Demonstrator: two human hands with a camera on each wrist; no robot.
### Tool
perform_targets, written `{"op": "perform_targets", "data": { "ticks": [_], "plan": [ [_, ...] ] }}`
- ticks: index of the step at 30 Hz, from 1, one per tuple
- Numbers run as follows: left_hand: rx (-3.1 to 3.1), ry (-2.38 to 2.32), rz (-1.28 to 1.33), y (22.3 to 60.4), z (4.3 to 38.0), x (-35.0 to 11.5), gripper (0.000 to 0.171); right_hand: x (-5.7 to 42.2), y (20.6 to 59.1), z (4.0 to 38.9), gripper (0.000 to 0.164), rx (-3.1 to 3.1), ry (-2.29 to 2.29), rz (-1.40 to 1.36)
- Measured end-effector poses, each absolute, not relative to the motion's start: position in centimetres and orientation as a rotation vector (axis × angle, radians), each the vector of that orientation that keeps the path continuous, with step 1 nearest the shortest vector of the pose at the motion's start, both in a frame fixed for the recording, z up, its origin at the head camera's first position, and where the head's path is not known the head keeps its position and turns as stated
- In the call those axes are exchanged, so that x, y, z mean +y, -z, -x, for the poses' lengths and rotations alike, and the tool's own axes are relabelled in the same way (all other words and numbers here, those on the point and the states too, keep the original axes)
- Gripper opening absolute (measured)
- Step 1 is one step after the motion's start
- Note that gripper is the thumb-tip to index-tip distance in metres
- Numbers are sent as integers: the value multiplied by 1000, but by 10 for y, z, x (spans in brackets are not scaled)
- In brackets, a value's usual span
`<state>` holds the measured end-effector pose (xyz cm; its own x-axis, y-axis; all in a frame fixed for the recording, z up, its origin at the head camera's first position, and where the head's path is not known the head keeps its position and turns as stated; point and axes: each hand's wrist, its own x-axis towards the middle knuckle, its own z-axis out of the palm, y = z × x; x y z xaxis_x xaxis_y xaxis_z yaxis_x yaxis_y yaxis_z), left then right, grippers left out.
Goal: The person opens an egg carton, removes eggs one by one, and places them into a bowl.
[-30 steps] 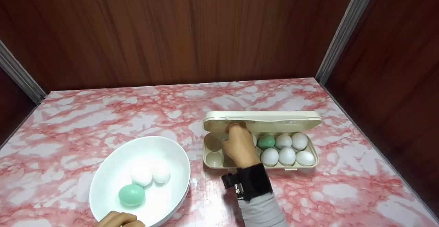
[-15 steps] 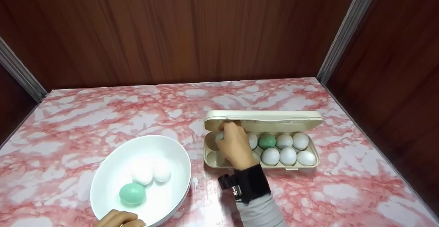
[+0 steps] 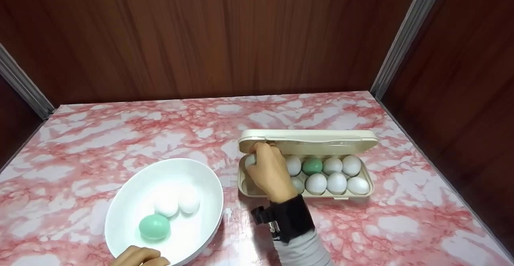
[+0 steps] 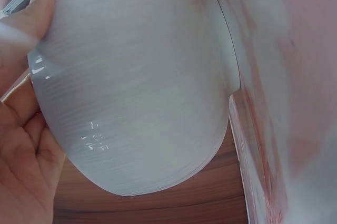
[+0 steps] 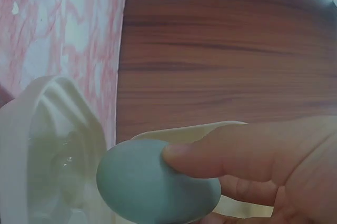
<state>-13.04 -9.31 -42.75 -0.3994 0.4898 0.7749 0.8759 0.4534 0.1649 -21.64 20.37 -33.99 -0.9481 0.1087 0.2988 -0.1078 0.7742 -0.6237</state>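
My right hand (image 3: 272,172) pinches a pale egg (image 5: 152,182) between thumb and fingers at the left end of the cream egg box (image 3: 277,196), under its raised lid (image 3: 309,135). In the head view only a sliver of this egg shows beside the fingers. To the right of the hand, several white eggs (image 3: 336,183) and a green egg (image 3: 312,165) sit in the cups. My left hand (image 3: 140,257) grips the near rim of the white bowl (image 3: 207,185), thumb (image 4: 42,6) at the edge. Inside the bowl lie a light green egg (image 3: 155,227) and white eggs (image 3: 188,202).
The table (image 3: 172,121) has a pink and white marbled top. A brown wood-grain panel (image 3: 200,37) rises behind it, and another side panel (image 3: 461,77) stands at the right with a metal corner strip (image 3: 407,37).
The right hand has moved left along the back row of the box with the pale egg, uncovering more eggs to its right. The left hand and bowl have stayed in place.
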Motion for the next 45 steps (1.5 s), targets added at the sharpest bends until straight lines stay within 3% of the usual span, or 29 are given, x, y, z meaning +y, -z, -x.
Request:
{"op": "perform_targets", "data": {
  "ticks": [4, 9, 14, 32, 39, 45],
  "plan": [
    [-2054, 760, 1119, 427, 130, -92, 26, 202, 337, 215, 27, -2649, -959, -31],
    [-2082, 777, 1145, 425, 130, -94, 11, 198, 330, 212, 30, -2672, -971, -73],
    [-2102, 796, 1179, 423, 131, -97, 22, 194, 324, 206, 29, -2686, -971, -108],
    [-2059, 803, 1193, 424, 135, -97, 16, 176, 301, 189, 30, -2623, -1005, -217],
    [-2121, 790, 1164, 421, 130, -95, 31, 162, 302, 189, 27, -2655, -1094, -225],
    [-2089, 718, 1167, 423, 129, -94, 11, 146, 303, 190, 28, -2681, -1075, -285]
  ]
}}
